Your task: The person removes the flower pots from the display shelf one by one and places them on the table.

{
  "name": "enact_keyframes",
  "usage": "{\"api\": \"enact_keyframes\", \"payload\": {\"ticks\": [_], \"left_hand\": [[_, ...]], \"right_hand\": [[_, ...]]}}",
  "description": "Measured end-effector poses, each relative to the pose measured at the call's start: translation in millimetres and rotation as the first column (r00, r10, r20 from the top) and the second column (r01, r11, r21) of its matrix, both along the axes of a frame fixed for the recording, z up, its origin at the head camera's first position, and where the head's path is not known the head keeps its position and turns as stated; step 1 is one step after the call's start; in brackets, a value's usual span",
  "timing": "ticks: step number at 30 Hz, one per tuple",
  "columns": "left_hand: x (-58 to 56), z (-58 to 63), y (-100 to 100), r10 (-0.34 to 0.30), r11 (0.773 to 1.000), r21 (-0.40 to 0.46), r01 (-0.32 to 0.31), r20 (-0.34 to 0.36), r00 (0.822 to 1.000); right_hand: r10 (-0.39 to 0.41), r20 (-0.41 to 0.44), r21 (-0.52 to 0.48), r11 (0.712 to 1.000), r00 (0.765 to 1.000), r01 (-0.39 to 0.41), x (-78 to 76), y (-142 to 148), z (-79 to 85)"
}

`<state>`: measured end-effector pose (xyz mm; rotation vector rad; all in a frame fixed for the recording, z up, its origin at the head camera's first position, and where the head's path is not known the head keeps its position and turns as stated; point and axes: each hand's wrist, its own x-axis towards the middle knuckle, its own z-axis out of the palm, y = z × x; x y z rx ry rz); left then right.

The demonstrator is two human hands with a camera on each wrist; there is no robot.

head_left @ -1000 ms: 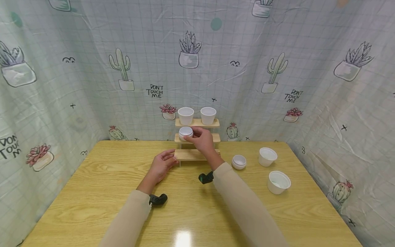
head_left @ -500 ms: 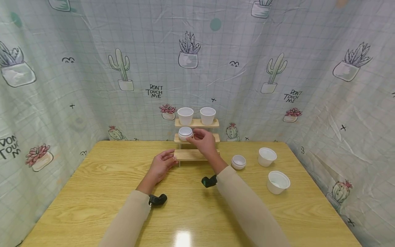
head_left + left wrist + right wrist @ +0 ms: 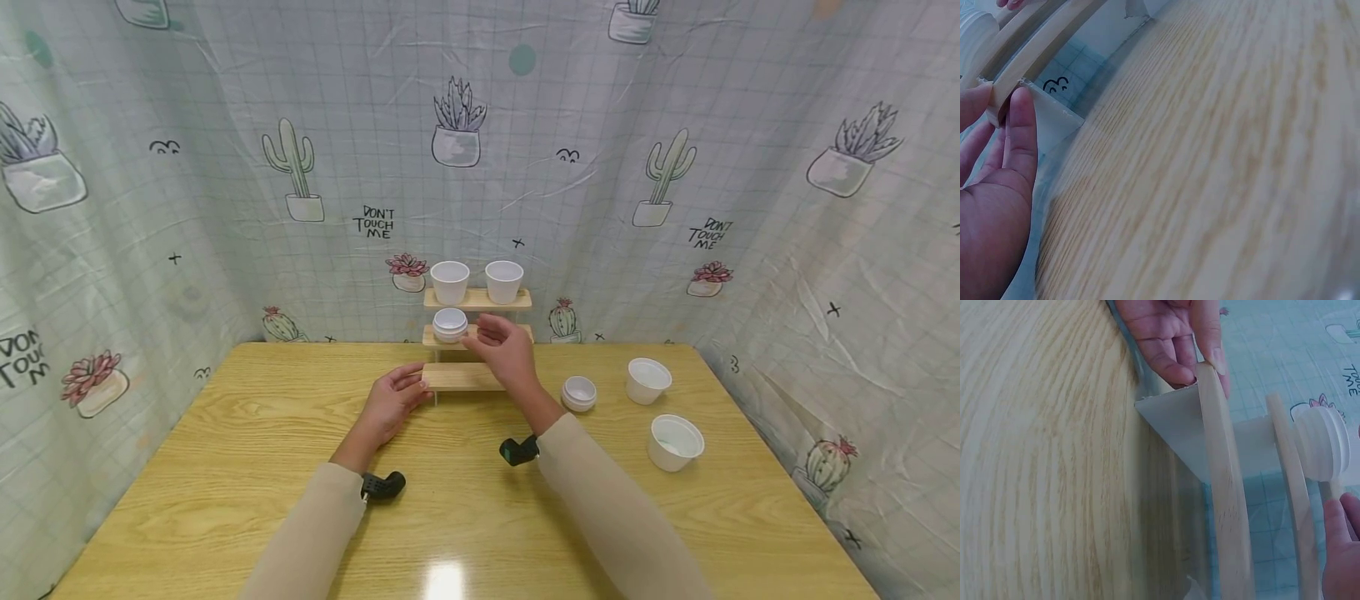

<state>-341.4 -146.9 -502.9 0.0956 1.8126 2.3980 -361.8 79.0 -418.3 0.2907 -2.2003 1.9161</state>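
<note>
A three-step wooden display stand [image 3: 463,377] with clear side panels stands at the table's back edge. My left hand [image 3: 390,404] pinches the left end of its lowest step, thumb on top and fingers beneath, as the left wrist view shows. On the left of the middle step sits a small white ribbed jar [image 3: 450,326], upright and without a lid. Just right of that jar, my right hand [image 3: 512,357] hovers before the middle step with loosely bent fingers and nothing in them. Two white cups [image 3: 450,283] stand side by side on the top step.
Right of the stand, a second small white jar [image 3: 579,394] rests on the wooden table [image 3: 225,467]. Farther right are a white tub [image 3: 648,382] and a nearer tub [image 3: 676,442]. A patterned curtain [image 3: 525,183] hangs close behind the stand.
My right hand has let go of the jar on the middle step and drawn back a little to the right. The left hand keeps its hold on the lowest step.
</note>
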Motion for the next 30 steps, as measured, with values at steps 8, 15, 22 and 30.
{"api": "enact_keyframes", "payload": {"ticks": [8,15,22,30], "left_hand": [[0.5,-1.8,0.3,0.001,1.0,-0.001,-0.001,-0.002,1.0],[-0.5,-1.7,-0.1,-0.007,1.0,0.004,0.007,-0.009,1.0],[-0.7,-1.5,-0.1,-0.009,1.0,-0.005,0.009,0.002,1.0],[1.1,0.5,0.0,-0.009,1.0,0.005,0.009,-0.005,1.0]], "right_hand": [[-0.018,-0.014,-0.018,1.0,1.0,0.017,6.6,8.8,-5.7],[-0.007,-0.043,-0.045,0.999,0.999,0.006,13.6,19.0,-10.5],[-0.024,-0.024,-0.063,0.998,0.999,0.022,22.4,27.9,-16.4],[-0.03,0.012,-0.103,0.994,0.999,0.032,33.5,38.2,-23.1]]}}
